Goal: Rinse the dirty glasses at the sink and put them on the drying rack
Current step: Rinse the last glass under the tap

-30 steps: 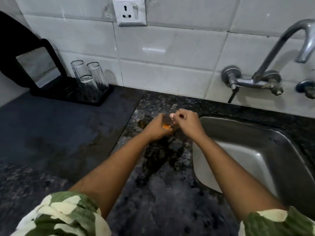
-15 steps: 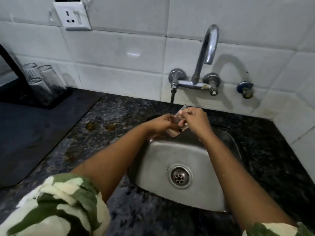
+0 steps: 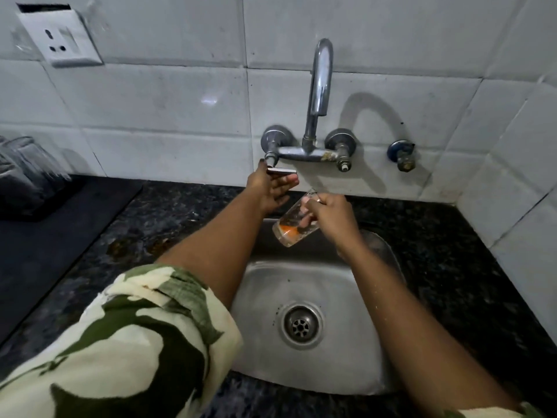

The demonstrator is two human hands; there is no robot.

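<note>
Glass, clear tumbler with orange residue (image 3: 294,222): rigid, fragile, likely slippery wet; right hand (image 3: 333,218) grasps its wall; left hand (image 3: 269,188) unclenched at tap lever (image 3: 281,170).

- The wall (image 3: 168,95) is faced with large white glazed tiles with thin dark grout lines; a second tiled wall (image 3: 518,164) meets it at a corner on the right.
- A white socket plate (image 3: 60,40) is fixed high on the left.
- A small bright glare (image 3: 209,100) shows on one tile.
- The bench (image 3: 446,254) is dark speckled stone.
- A dark mat (image 3: 45,236) covers its left part.
</note>
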